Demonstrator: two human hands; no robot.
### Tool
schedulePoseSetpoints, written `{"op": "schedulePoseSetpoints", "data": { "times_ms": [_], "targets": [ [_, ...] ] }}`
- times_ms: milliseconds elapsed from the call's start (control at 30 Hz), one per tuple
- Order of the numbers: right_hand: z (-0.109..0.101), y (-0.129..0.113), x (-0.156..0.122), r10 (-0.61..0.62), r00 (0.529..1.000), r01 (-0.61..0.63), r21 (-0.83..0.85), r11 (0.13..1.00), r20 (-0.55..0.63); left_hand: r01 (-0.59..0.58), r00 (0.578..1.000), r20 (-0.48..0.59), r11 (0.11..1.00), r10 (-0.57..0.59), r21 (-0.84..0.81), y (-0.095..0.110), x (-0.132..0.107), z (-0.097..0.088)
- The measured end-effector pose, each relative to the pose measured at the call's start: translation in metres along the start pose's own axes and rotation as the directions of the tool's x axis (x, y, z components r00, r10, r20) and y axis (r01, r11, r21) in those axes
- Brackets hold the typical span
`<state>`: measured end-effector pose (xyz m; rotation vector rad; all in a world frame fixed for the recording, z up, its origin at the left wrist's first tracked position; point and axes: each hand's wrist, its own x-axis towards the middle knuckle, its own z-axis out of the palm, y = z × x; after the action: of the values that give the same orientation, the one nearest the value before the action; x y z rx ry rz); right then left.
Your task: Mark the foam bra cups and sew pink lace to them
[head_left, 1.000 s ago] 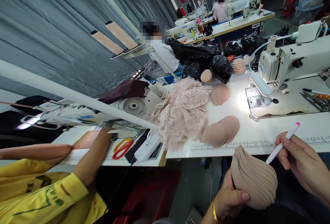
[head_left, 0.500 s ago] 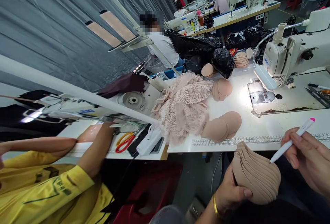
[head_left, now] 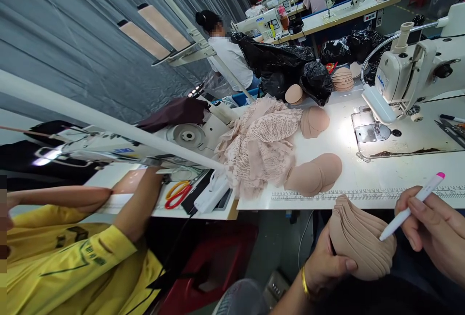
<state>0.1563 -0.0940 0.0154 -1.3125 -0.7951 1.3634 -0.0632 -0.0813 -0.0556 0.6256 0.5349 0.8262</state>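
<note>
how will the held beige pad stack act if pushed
The pad stack may fan or slip, since its many layers look separate. It probably springs back, given those smooth, domed curves. It's likely light: the left hand alone holds it.

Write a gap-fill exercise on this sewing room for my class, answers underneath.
1. The right hand holds a white pen whose upper end is ____.
2. A stack of beige cups is held in the person's ____.
3. The nearest co-worker's sleeve is ____.
4. In the picture, the lace fabric lies to the ____ of the sewing machine nearest the pen.

Missing words: pink; left hand; yellow; left.
</note>
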Motion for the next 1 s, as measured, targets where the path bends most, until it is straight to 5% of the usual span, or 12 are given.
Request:
{"op": "schedulePoseSetpoints", "data": {
  "times_ms": [1000],
  "targets": [
    [0.0081,0.0008,-0.0077,0.003,0.999,-0.002,-0.037,0.999,0.037,-0.006,1.0,0.0,0.999,0.006,-0.034,0.0017,0.0035,0.0049]
  ]
}}
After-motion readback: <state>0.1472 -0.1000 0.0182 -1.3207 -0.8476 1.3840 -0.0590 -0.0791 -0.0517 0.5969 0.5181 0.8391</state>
